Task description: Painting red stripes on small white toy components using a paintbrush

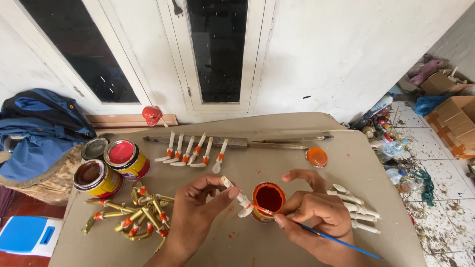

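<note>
- Cardboard work surface: white pieces drying in a far row; gold pieces heaped near left.
- Left hand: pinching a white wooden piece, long axis running far-left to near-right.
- Right hand: grasping a blue-handled brush; bristle tip touches the piece's lower end, beside the orange paint tin.
</note>
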